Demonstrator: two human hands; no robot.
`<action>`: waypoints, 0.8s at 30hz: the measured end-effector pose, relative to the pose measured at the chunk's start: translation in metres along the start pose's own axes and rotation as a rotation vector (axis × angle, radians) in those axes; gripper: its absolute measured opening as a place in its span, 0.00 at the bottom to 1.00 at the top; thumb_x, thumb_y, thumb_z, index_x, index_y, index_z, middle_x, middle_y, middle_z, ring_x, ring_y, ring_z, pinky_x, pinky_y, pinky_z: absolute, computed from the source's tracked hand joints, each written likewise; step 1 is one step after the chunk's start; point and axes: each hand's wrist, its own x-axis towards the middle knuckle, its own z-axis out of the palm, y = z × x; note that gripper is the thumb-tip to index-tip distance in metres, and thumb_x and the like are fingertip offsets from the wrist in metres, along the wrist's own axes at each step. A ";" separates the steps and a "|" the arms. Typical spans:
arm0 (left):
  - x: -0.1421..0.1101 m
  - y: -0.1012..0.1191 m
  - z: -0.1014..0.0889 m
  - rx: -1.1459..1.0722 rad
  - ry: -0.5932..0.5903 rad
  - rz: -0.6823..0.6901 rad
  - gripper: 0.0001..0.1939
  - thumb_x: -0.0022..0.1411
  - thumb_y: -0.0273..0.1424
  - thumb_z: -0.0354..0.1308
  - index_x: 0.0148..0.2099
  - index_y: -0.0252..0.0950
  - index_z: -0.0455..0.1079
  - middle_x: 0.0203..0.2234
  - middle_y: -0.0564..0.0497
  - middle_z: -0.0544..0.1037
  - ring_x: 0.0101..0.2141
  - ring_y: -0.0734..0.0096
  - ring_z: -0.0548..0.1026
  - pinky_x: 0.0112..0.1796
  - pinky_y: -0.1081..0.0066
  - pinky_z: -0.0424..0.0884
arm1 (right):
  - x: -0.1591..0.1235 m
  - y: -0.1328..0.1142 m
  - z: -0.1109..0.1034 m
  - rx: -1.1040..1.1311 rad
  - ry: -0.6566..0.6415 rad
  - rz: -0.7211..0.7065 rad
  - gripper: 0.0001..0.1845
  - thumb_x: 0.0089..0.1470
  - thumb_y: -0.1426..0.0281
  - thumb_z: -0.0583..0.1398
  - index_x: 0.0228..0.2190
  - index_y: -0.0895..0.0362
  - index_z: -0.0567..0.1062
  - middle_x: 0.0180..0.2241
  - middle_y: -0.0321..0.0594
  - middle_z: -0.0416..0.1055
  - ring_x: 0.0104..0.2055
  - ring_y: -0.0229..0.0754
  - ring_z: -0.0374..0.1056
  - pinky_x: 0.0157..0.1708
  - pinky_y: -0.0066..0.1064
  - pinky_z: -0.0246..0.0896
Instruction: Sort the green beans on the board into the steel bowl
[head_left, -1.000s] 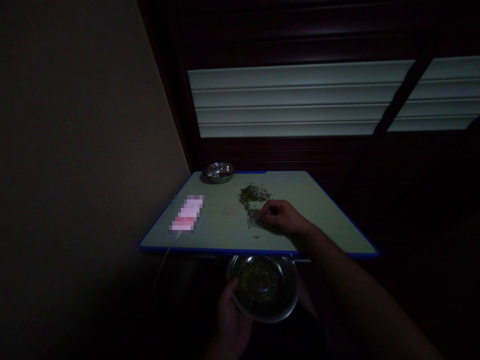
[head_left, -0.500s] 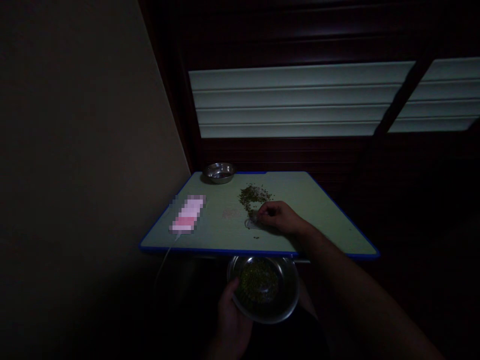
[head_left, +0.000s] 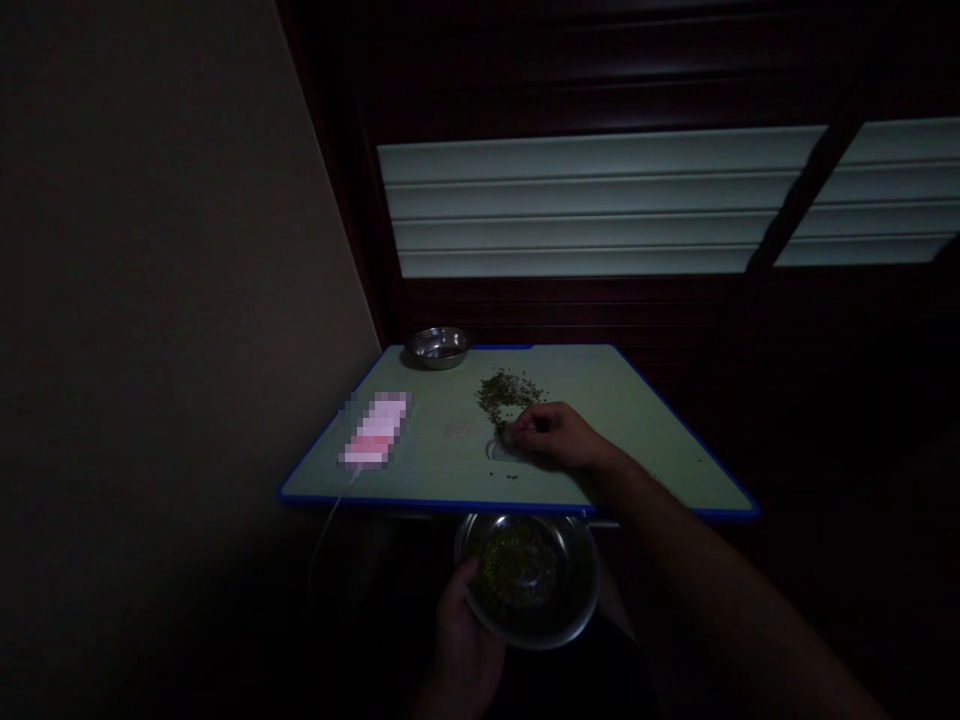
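Deep shadow is swallowing the space under the table (head_left: 660,440), and pixelation is covering a bright flat object (head_left: 375,430) on its left side, from which a white cable (head_left: 328,520) is trailing over the edge. The fingertips of the right hand (head_left: 517,432) are turning partly out of sight; they are curling close together, and whether they are pinching anything I cannot tell. A clear, rounded item (head_left: 496,450) is showing just beside them, too faint to identify. Below the near edge, the left hand (head_left: 469,640) is gripping a round steel bowl (head_left: 581,615), its thumb lying at the rim and its other fingers hiding beneath. Small greenish grains (head_left: 517,570) are covering much of the bowl's bottom, dim and blurring together. On the tabletop, a loose heap of dark, tiny grains (head_left: 502,390) is spreading just beyond the right hand, thinning toward its fingertips, while a few stray grains (head_left: 512,477) are lying nearer the edge. A smaller steel bowl (head_left: 441,362) is standing at the far left corner.
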 end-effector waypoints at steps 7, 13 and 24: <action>-0.002 0.000 0.003 0.007 0.022 0.012 0.12 0.60 0.29 0.55 0.38 0.37 0.81 0.31 0.46 0.85 0.39 0.57 0.81 0.52 0.55 0.69 | 0.001 0.001 -0.002 -0.004 0.011 0.026 0.11 0.36 0.66 0.66 0.21 0.59 0.73 0.18 0.32 0.66 0.21 0.32 0.57 0.22 0.26 0.50; -0.005 0.001 0.008 -0.003 0.039 0.016 0.12 0.61 0.28 0.54 0.35 0.36 0.80 0.30 0.46 0.84 0.39 0.58 0.81 0.51 0.56 0.70 | 0.003 0.008 -0.002 -0.096 0.070 0.015 0.10 0.37 0.65 0.65 0.21 0.59 0.71 0.20 0.33 0.67 0.23 0.33 0.59 0.23 0.26 0.53; -0.004 0.002 0.009 0.007 0.018 0.053 0.12 0.60 0.28 0.54 0.39 0.36 0.80 0.30 0.46 0.84 0.40 0.57 0.81 0.51 0.54 0.70 | 0.016 -0.001 0.006 -0.138 -0.102 -0.026 0.10 0.42 0.66 0.66 0.25 0.60 0.75 0.24 0.37 0.72 0.26 0.35 0.63 0.28 0.28 0.59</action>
